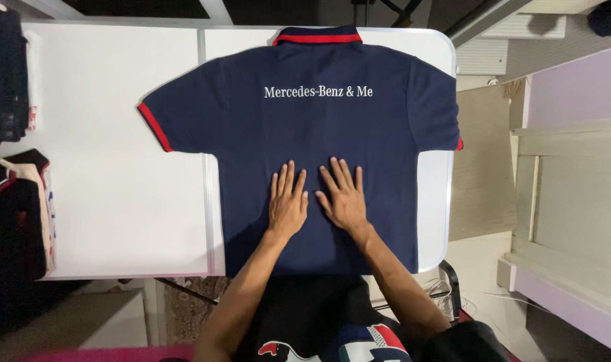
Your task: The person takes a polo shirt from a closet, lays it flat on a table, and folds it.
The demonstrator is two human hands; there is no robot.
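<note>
At the far left edge, a pile of dark clothes [4, 74] is seen on the white table [111, 201], and more clothes [21, 208] in black, cream and red are stacked below it. Next to them, a wide bare part of the table is seen, with a thin seam running down it. A dark blue shirt [319, 127] is spread flat on the table, back side up, with its collar at the far edge and its bottom hem hanging over the near edge. Red trim is seen on the collar and on both short sleeves. White letters are printed across the upper back. The left hand [287, 201] is laid flat on the lower middle of the shirt, palm down, with the fingers stretched out and close together. Nothing is gripped by it. Just beside it, the right hand [344, 198] is pressed flat on the shirt in the same way, open wide, with nothing held. The two hands are almost touching. Farther right, a pale wooden frame [560, 188] is seen beside the table.
</note>
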